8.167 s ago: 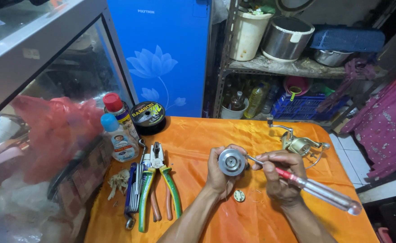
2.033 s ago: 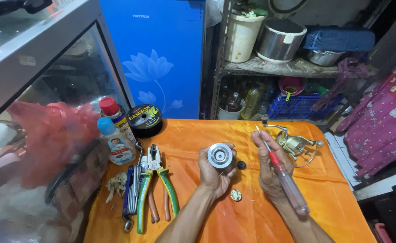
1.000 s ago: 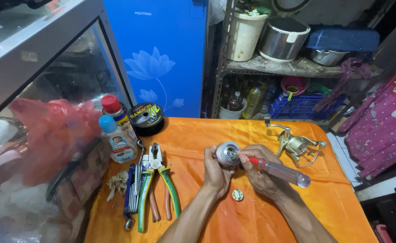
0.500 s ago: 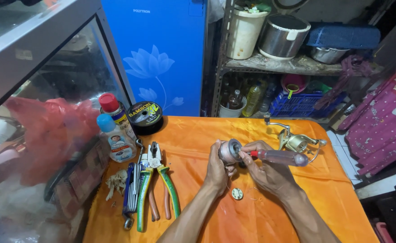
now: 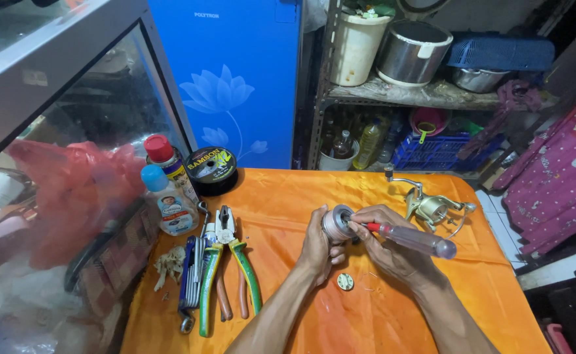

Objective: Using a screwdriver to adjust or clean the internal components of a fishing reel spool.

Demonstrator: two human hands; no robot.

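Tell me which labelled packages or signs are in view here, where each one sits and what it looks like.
Red-capped bottle: table's left edge, upright, yellowish label.
Blue-capped bottle: just in front of it, clear, blue and white label with a small picture.
Line spool: right of the bottles, round, black with a yellow-green printed face.
Blue cabinet: behind the table, pale flower print, small white lettering on top.
No screens visible.

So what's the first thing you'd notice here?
The bright orange tablecloth jumps out, with the left hand gripping a silver fishing reel spool at its middle. The right hand pokes a clear-handled screwdriver into it, and green-handled pliers lie to the left.
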